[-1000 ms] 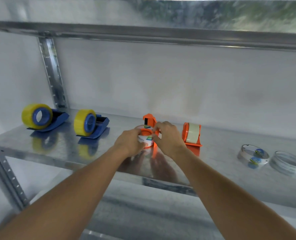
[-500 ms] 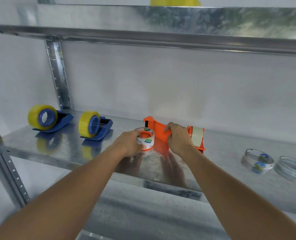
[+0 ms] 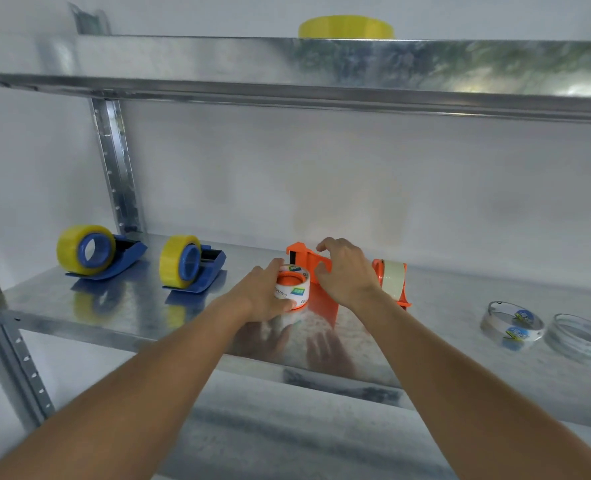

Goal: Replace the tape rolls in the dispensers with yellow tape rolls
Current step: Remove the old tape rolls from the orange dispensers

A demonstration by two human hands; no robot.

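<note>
Meanwhile our left hand [image 3: 264, 292] grips the clear roll [image 3: 294, 289] on the metal shelf [image 3: 114, 306], while our right hand [image 3: 347, 271] clasps the orange dispenser [image 3: 304, 256], hiding its middle. Overhead, 1 yellow roll [image 3: 346, 26] shows only its top edge.

Left hand [image 3: 266, 292] grips clear tape roll [image 3: 292, 287] on orange core, at 6 o'clock on shelf [image 3: 114, 313]. Right hand [image 3: 346, 271] holds orange dispenser [image 3: 302, 254]. Two blue dispensers [image 3: 128, 252] at 9 o'clock carry yellow rolls [image 3: 71, 249]. Upper-shelf yellow object [image 3: 346, 26], 12 o'clock, probably tape.
</note>
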